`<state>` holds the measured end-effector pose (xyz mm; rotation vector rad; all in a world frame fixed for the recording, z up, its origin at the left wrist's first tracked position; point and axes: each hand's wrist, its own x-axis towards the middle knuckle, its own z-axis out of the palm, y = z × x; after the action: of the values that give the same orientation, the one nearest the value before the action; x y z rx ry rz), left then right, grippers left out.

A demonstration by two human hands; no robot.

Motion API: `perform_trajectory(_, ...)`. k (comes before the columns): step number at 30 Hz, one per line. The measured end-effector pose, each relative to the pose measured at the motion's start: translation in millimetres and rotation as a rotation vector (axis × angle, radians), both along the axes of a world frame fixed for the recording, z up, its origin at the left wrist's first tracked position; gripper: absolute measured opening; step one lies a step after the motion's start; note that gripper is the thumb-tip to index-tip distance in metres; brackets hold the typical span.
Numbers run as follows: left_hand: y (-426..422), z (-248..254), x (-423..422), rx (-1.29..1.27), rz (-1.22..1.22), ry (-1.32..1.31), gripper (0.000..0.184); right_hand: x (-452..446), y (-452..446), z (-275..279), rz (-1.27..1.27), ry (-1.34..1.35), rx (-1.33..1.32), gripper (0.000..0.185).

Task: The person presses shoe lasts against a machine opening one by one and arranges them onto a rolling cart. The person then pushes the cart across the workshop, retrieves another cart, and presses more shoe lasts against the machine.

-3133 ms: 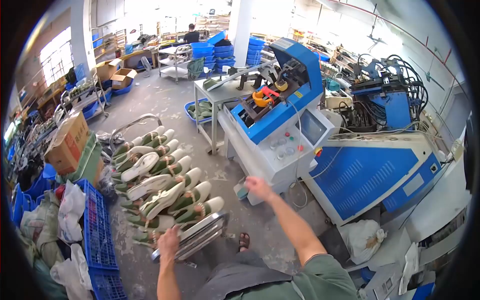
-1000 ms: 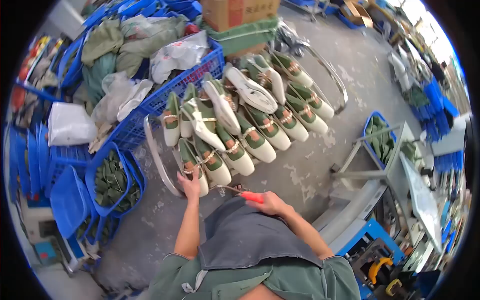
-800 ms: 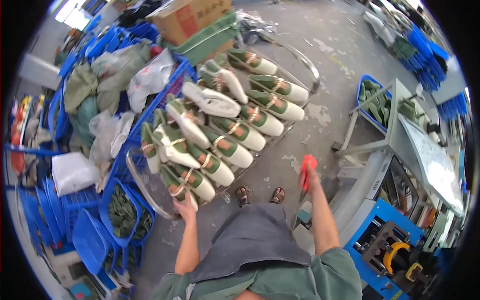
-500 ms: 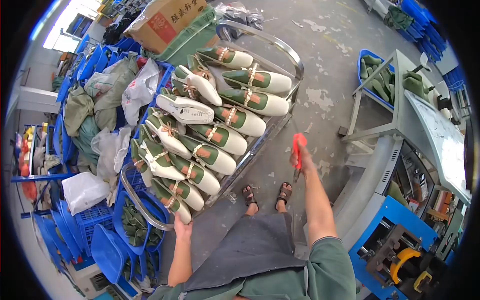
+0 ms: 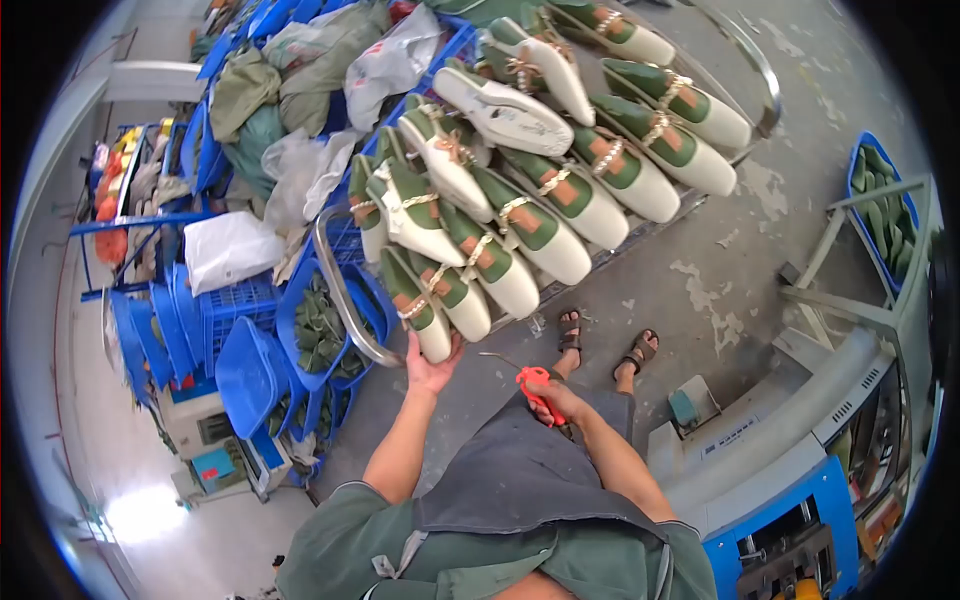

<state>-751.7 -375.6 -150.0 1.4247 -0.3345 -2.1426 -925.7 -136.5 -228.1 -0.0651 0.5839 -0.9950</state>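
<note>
Drawn in from farther out since half a second ago, my right hand (image 5: 562, 403) now sits by the grey apron (image 5: 520, 475), just below centre frame, fingers closed on the red handle of a thin, bent-tipped tool (image 5: 536, 384). Left of centre, my left hand (image 5: 432, 374) cups the toe of the nearest green-and-cream beaded-strap shoe (image 5: 417, 305), fingers partly spread, beside the metal rack rail (image 5: 367, 345).
</note>
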Motion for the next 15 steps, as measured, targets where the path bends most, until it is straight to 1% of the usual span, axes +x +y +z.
perform_trajectory(3, 1, 0, 3, -0.006, -0.065, 0.047, 0.08, -3, 3, -3, -0.15, -0.203, 0.122, 0.051)
perform_trajectory(4, 2, 4, 3, -0.005, -0.097, 0.057, 0.083, 0, 7, -12, -0.237, -0.242, 0.208, 0.053)
perform_trajectory(6, 3, 12, 1, 0.012, -0.166, 0.073, 0.089, 7, 1, -7, -0.144, -0.258, 0.196, 0.054)
perform_trajectory(7, 2, 10, 2, 0.018, -0.181, 0.087, 0.089, 10, -3, -5, -0.099, -0.266, 0.192, 0.054)
perform_trajectory(8, 1, 9, 4, 0.025, -0.196, 0.096, 0.089, 14, -8, 3, -0.124, -0.337, 0.219, 0.052)
perform_trajectory(11, 1, 7, 3, 0.034, -0.199, 0.081, 0.085, 29, -21, 28, 0.027, -0.177, 0.298, 0.047)
perform_trajectory(12, 1, 5, 5, 0.03, -0.188, 0.053, 0.083, 37, -27, 38, 0.036, -0.133, 0.425, 0.043)
perform_trajectory(13, -1, 4, 7, 0.025, -0.178, 0.025, 0.082, 41, -25, 37, -0.006, -0.195, 0.377, 0.042)
perform_trajectory(15, -3, 11, 5, 0.078, -0.106, 0.061, 0.076, 41, -14, 34, -0.09, -0.305, 0.289, 0.041)
